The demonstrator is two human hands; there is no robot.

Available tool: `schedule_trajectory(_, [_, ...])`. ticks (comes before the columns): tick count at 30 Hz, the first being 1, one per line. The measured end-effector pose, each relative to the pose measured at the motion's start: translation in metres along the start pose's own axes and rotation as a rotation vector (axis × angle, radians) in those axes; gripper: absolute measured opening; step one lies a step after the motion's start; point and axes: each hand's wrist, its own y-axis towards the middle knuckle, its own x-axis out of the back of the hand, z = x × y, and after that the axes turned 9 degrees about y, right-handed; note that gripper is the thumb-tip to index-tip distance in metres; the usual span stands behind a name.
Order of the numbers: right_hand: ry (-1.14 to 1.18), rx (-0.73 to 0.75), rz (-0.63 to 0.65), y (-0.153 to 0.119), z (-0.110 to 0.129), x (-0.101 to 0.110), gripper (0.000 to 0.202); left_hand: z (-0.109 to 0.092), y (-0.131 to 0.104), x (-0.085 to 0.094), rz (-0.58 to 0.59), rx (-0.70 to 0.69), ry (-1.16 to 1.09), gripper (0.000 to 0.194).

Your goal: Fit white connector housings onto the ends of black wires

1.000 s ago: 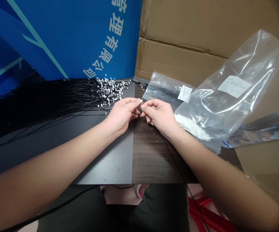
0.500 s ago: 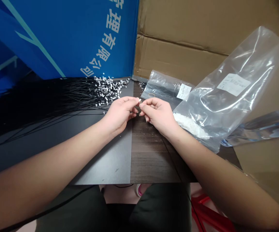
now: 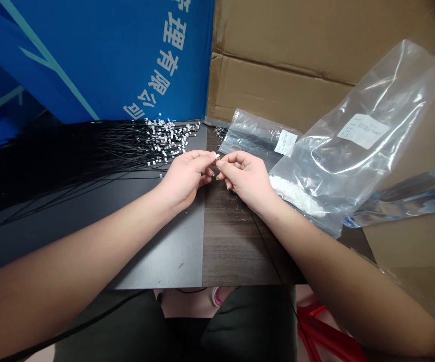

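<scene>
Over the desk (image 3: 236, 251), both forearms (image 3: 127, 229) slant inward across its near edge; toward its far edge the right hand (image 3: 246, 177) bunches its fingers narrowly, hold unclear; just beside, the left hand (image 3: 188, 177) pinches a white piece (image 3: 217, 156).

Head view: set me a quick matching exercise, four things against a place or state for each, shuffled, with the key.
1. strands
2. white piece
3. blue panel
4. large bag

A. at the left hand's fingers, near the right hand
B. bears pale lettering
C. has white contents
D. heaped on the table

Pairs: 1-D, 2-A, 3-B, 4-C
</scene>
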Motion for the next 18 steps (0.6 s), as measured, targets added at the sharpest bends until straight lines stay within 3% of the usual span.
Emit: schedule_trajectory(18, [-0.054,0.025,-0.006,-0.0006,0.0024,-0.0018,0.013,0.0005,-0.0010,-0.0007,-0.006,-0.004,0.008,0.021])
